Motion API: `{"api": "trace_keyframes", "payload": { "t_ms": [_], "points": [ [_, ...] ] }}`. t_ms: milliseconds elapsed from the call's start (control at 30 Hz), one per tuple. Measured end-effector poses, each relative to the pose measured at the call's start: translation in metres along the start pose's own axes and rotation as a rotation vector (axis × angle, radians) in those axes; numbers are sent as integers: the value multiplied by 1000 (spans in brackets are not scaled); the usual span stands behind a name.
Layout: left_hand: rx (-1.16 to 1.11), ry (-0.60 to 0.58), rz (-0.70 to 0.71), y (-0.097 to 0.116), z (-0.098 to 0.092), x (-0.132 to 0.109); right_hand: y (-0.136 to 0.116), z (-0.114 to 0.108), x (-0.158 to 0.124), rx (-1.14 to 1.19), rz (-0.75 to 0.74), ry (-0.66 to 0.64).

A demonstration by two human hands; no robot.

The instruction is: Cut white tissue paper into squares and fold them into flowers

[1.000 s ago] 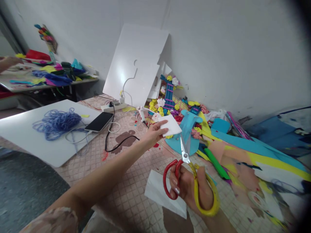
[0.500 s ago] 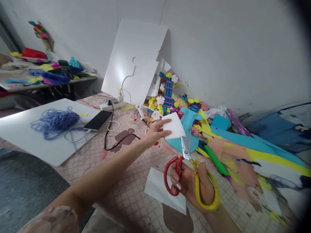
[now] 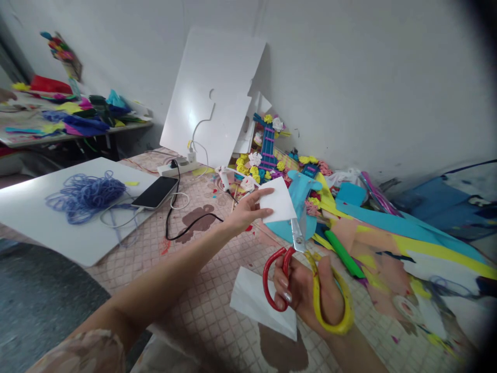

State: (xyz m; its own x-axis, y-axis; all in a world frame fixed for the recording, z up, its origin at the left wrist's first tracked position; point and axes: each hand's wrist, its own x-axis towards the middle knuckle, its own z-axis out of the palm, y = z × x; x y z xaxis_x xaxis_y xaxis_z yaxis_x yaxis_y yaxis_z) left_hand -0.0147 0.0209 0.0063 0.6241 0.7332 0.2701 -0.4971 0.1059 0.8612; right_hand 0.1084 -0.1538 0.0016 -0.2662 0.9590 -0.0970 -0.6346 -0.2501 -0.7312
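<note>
Head view. Left hand [image 3: 248, 210]: pinches the white paper square [image 3: 277, 201] at its left edge, thumb below, fingers above, the piece raised over the desk [image 3: 217, 280]. Right hand [image 3: 305, 294]: holds the scissors [image 3: 298, 241], fingers in the red loop, thumb in the yellow one, loops spread well apart.

Key relation: the square lies beyond the right hand, toward the desk's back edge and slightly left. Scissors' long axis runs from the near side toward the back, tilted a little left; the blades reach the square's lower right corner. Tips are hidden, so I cannot tell whether paper sits between them. Left hand is the nearer to the square, touching it; right hand meets it only through the blades, if at all.

Outward: a loose white sheet [image 3: 262, 300] lies toward the near edge, left of the right wrist. Behind the square, a light-blue cutout [image 3: 301, 182]; to the right, a green roll [image 3: 344, 254] among scraps. Glue gun [image 3: 224, 178] stands beyond the left hand. Toward the desk's left edge: phone [image 3: 155, 192], then blue yarn [image 3: 89, 196] on a white board [image 3: 85, 246].
</note>
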Motion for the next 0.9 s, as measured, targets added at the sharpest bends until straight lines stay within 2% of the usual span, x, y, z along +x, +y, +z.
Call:
{"api": "trace_keyframes", "payload": {
  "t_ms": [267, 900],
  "points": [
    [13, -23, 7, 0, 0, -1, 2, -2, 2, -53, -9, 57],
    [16, -33, 60, -4, -4, 3, 7, -9, 1, -12, -23, 68]
  ]
}}
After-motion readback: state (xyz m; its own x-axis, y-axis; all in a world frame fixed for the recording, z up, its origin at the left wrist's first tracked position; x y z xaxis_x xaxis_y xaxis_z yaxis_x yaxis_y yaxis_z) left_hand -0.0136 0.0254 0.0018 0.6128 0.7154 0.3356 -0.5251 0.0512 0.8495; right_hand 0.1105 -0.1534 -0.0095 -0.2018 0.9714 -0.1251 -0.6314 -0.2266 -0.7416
